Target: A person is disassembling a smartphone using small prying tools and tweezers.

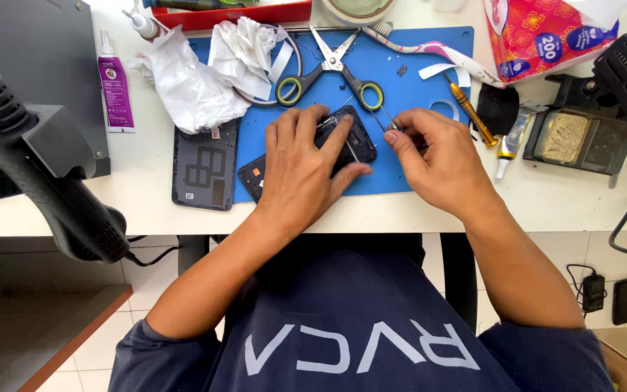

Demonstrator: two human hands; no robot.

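My left hand (306,167) lies flat over an opened black phone (353,131) on the blue work mat (415,80), pressing it down. The phone's lower end (252,174) shows left of my wrist. My right hand (437,156) pinches thin metal tweezers (384,120), whose tips point at the phone's upper right edge. Most of the phone is hidden under my left palm.
A dark back cover (205,167) lies left of the mat. Scissors (332,69), crumpled tissues (197,72), a small screwdriver (469,109), a glue tube (114,83), a tissue pack (546,36) and a solder sponge tray (578,138) surround it. A hot-air gun (45,167) stands at left.
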